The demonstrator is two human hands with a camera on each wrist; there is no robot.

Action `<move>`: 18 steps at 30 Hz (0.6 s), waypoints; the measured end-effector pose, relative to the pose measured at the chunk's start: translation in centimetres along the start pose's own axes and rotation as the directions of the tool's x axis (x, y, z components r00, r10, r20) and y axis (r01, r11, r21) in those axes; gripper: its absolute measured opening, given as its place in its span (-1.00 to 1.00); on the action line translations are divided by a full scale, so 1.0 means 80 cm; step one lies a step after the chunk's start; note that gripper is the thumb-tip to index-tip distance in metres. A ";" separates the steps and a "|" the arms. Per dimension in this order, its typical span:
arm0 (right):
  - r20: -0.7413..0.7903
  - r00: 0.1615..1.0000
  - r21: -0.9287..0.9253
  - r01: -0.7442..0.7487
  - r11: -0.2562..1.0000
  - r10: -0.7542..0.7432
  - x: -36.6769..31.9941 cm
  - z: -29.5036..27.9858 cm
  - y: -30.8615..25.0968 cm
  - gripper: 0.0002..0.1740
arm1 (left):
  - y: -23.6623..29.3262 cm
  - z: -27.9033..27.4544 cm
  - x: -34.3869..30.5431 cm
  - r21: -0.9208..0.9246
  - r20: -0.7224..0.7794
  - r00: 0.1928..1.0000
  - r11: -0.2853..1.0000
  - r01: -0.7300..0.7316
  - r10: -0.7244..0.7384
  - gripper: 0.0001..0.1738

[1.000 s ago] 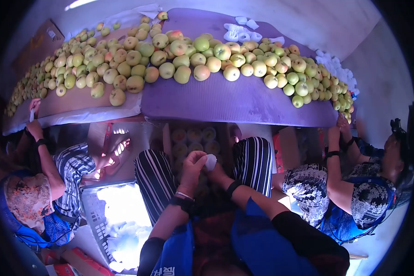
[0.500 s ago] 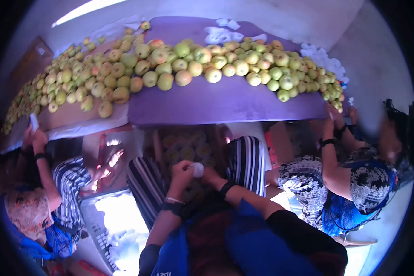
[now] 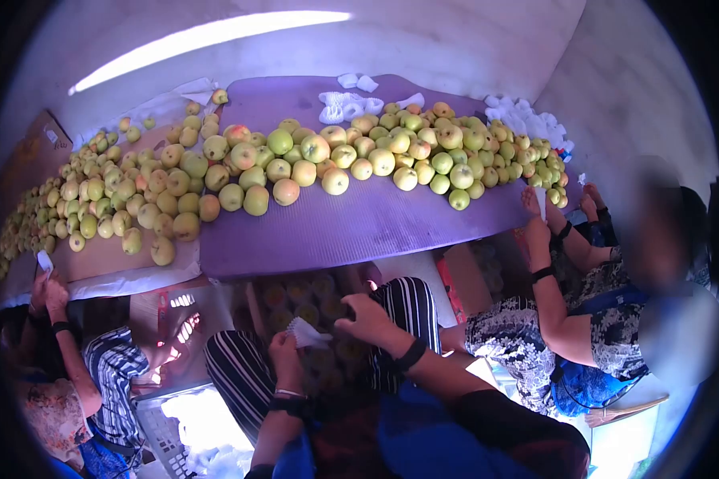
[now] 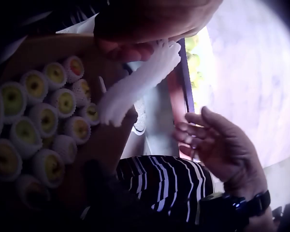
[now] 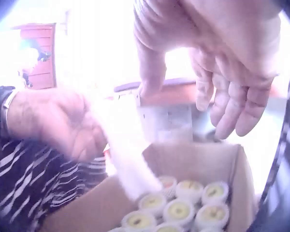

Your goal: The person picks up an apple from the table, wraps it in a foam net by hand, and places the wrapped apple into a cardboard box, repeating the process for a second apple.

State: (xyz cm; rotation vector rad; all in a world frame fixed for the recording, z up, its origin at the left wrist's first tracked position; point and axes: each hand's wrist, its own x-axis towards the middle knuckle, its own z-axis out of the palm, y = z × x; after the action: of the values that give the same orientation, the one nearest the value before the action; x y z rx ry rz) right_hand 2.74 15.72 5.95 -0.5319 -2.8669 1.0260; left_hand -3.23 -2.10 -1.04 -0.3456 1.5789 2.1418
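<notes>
My left hand (image 3: pixel 287 359) pinches one end of a white foam net sleeve (image 3: pixel 308 334), which hangs limp and flattened over the open carton. In the left wrist view the sleeve (image 4: pixel 140 84) slants down from the fingers of my left hand (image 4: pixel 154 24). My right hand (image 3: pixel 371 321) is held apart from it, fingers spread and empty; the right wrist view shows the same hand (image 5: pixel 217 58) above the carton (image 5: pixel 198 159). Inside the carton, apples (image 4: pixel 46 120) sit in rows, each in a white foam net.
Many bare apples (image 3: pixel 256 199) lie heaped along the purple-covered table (image 3: pixel 327 231). White foam nets (image 3: pixel 527 120) lie at its back right. One person (image 3: pixel 64 391) sits at left, another (image 3: pixel 607 319) at right. A bright-lit crate (image 3: pixel 156 435) stands at lower left.
My hands have moved apart; the right has let go of the white net and opened, while the left keeps it. The head view has shifted, and the heap sits lower in it.
</notes>
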 end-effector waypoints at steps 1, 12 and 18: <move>-0.045 0.999 0.033 0.031 0.999 -0.029 0.013 -0.020 0.005 -0.45 | -0.003 0.001 0.002 0.022 0.002 1.000 1.000 0.008 -0.008 -0.95; -0.522 0.822 -0.492 -0.071 0.868 -0.228 0.211 -0.182 0.087 -0.35 | 0.002 0.014 0.000 0.051 0.002 0.994 0.993 0.109 -0.109 -0.88; -0.572 0.817 -0.553 -0.320 0.770 -0.071 0.302 -0.237 0.100 -0.20 | -0.003 0.020 0.014 0.050 -0.047 0.990 0.989 0.138 -0.136 -0.95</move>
State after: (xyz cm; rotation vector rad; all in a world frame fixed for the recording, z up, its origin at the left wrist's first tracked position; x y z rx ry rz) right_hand -14.52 41.11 14.11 -0.8995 -2.5487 -0.1675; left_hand -3.93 -0.27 -1.26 -0.4722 1.5851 1.9973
